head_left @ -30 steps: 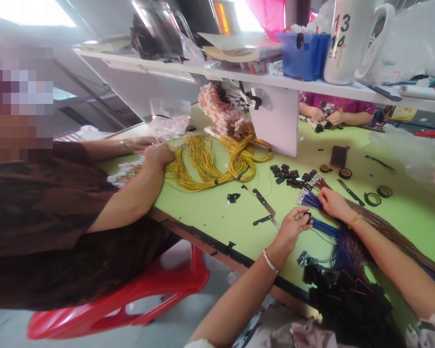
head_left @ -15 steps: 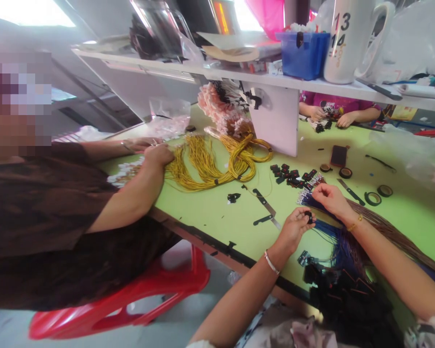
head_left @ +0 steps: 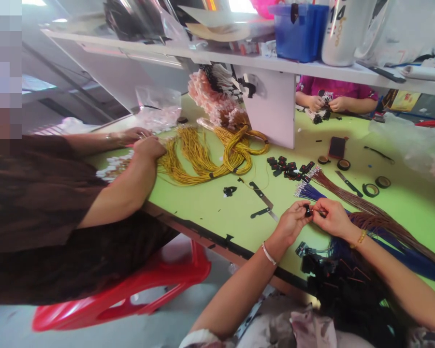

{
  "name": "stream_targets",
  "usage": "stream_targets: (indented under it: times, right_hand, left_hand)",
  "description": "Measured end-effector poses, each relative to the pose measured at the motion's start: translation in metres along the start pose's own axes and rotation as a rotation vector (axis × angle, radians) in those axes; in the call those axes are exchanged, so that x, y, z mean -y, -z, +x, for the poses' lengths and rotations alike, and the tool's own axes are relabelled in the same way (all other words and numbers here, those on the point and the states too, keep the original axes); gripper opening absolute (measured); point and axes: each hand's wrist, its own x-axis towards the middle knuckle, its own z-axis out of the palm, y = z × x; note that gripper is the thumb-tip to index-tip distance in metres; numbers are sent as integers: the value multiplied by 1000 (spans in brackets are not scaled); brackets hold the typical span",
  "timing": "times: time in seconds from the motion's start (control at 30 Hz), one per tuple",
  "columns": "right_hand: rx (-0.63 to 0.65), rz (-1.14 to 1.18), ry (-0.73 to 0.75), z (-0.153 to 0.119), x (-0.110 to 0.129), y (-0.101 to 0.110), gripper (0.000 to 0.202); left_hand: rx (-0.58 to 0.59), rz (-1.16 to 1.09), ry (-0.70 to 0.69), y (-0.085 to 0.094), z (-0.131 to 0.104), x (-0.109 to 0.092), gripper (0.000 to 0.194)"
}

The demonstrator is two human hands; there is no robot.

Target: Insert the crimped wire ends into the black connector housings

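The person's left hand (head_left: 292,222) holds a small black plug (head_left: 308,210) at its fingertips, just above the near side of the green table (head_left: 199,208). The right hand (head_left: 331,217) is brought up close against it, thumb and finger pinched together on what looks like the end of a thin wire (head_left: 312,211); the pieces are too small here to be sure whether the tip is already inside the plug.

Beyond the two hands, the blue wires (head_left: 311,192) lie with their pale ends fanned out, and the brown wires (head_left: 369,195) run beside them toward the right edge. A loose group of black plugs (head_left: 288,168) sits just past those ends. Nearer the body is a dark heap (head_left: 348,285), its pieces hard to tell apart, with some wired plugs (head_left: 302,249) at its left edge.

The step in hand seems to be fitting one wire into one plug. From here, I judge, the work calls for a steady left grip with the plug's opening turned toward the right fingers, and a straight push along the wire, pinched close behind its tip so that it does not bend.
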Motion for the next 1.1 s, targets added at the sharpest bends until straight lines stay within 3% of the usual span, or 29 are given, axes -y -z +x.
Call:
stream_targets:
  times: [0.3, 0.5, 0.63, 0.9, 1.1]
  right_hand:
    - [-47, -69, 91, 0, 1, -4, 11]
    - [-53, 2, 139, -1, -1, -12, 10]
    - [-75, 23, 80, 1, -3, -14, 14]
    - [30, 124, 22, 1, -6, -12, 12]
    - [43, 16, 63, -1, -4, -10, 12]
  left_hand:
    - [24, 7, -33, 4, 0, 1, 23]
    - [-91, 133, -79, 1, -2, 0, 34]
    - [-96, 148, -72, -1, -3, 1, 38]
    - [-129, 118, -63, -3, -3, -1, 39]
    - [-167, 183, -78, -5, -6, 5, 39]
